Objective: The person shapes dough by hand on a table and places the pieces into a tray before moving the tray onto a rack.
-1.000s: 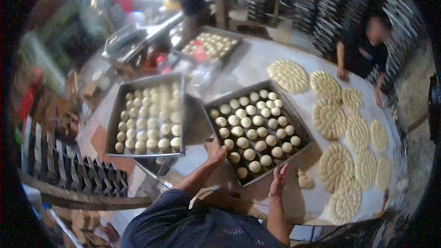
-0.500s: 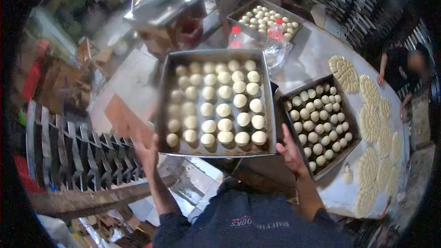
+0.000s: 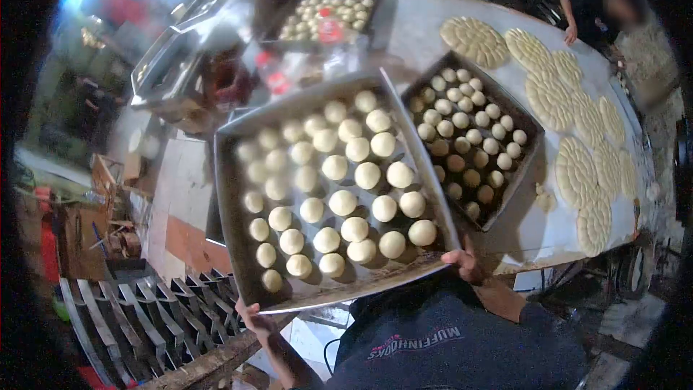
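A square metal baking tray (image 3: 346,302) with rows of round dough balls (image 3: 343,203) is held up in front of me, tilted in the view. My left hand (image 3: 256,319) grips its near left corner. At the near right corner, my right hand (image 3: 465,261) has its fingers curled over the rim. Most of each palm is hidden beneath or behind the tray. Just beyond its right side, a second, darker tray (image 3: 516,191) of dough balls rests on the table, partly overlapped by the held one.
Scored dough rounds (image 3: 574,166) cover the right of the pale table (image 3: 415,25). A third tray (image 3: 379,18) and red-capped bottles (image 3: 273,72) stand at the back. Stacked metal trays (image 3: 137,318) are at lower left. Another person's hand (image 3: 571,34) touches the far right edge.
The held tray has come nearer and lower and has turned, its right side now higher. Both hands moved down with it. My view has swung to the right.
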Motion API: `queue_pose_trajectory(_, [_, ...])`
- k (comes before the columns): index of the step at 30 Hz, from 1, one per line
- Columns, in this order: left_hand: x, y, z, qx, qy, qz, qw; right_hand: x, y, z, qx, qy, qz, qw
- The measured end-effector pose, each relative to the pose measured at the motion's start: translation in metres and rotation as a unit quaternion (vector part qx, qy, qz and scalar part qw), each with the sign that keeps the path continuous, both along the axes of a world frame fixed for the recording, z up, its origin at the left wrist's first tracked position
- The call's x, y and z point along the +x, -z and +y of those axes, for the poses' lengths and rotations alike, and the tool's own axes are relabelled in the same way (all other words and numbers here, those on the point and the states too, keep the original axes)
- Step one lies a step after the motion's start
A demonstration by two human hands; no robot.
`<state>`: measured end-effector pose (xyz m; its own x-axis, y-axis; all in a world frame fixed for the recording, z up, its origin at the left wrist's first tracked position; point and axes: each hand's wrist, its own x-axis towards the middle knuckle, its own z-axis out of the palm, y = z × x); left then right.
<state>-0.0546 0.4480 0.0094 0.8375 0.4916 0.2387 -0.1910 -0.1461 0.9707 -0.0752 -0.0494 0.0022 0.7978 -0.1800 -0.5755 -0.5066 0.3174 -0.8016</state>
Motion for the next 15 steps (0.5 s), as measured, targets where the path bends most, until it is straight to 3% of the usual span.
queue_pose_trajectory(1, [-0.004, 0.013, -0.008, 0.125, -0.015, -0.054, 0.991, -0.021, 0.023, -0.031, -0.008, 0.020, -0.030, 0.999])
queue_pose_trajectory(2, [-0.003, 0.015, -0.026, 0.304, 0.032, -0.131, 0.943, -0.042, 0.047, -0.063, -0.019, 0.039, -0.068, 0.997])
queue_pose_trajectory(3, [0.002, 0.009, -0.030, 0.145, 0.079, -0.031, 0.986, -0.064, 0.082, -0.107, -0.050, 0.056, -0.142, 0.987])
queue_pose_trajectory(5, [0.018, 0.033, -0.058, 0.091, 0.149, 0.010, 0.985, -0.093, 0.155, -0.183, -0.136, 0.089, -0.296, 0.941])
queue_pose_trajectory(6, [0.026, 0.023, -0.098, 0.167, 0.162, -0.007, 0.973, -0.100, 0.178, -0.212, -0.169, 0.105, -0.337, 0.920])
queue_pose_trajectory(7, [0.035, 0.010, -0.139, 0.239, 0.170, -0.028, 0.956, -0.106, 0.184, -0.231, -0.134, 0.188, -0.182, 0.956])
queue_pose_trajectory(9, [0.072, -0.048, -0.246, 0.067, 0.148, 0.075, 0.984, -0.083, 0.158, -0.252, -0.111, 0.209, -0.185, 0.954])
queue_pose_trajectory(10, [0.085, -0.044, -0.274, -0.147, 0.124, 0.157, 0.969, -0.065, 0.129, -0.261, -0.093, 0.231, -0.184, 0.951])
queue_pose_trajectory(11, [0.098, -0.037, -0.286, -0.034, 0.208, 0.148, 0.966, -0.052, 0.100, -0.263, -0.089, 0.243, -0.188, 0.948])
queue_pose_trajectory(13, [0.118, -0.053, -0.330, -0.041, 0.251, 0.169, 0.952, -0.024, 0.043, -0.259, -0.072, 0.300, -0.151, 0.939])
queue_pose_trajectory(14, [0.124, -0.027, -0.336, -0.028, 0.192, 0.168, 0.967, -0.014, 0.021, -0.253, -0.056, 0.345, -0.110, 0.930])
queue_pose_trajectory(15, [0.126, -0.036, -0.343, 0.026, 0.220, 0.186, 0.957, -0.009, 0.014, -0.260, -0.067, 0.331, -0.118, 0.934])
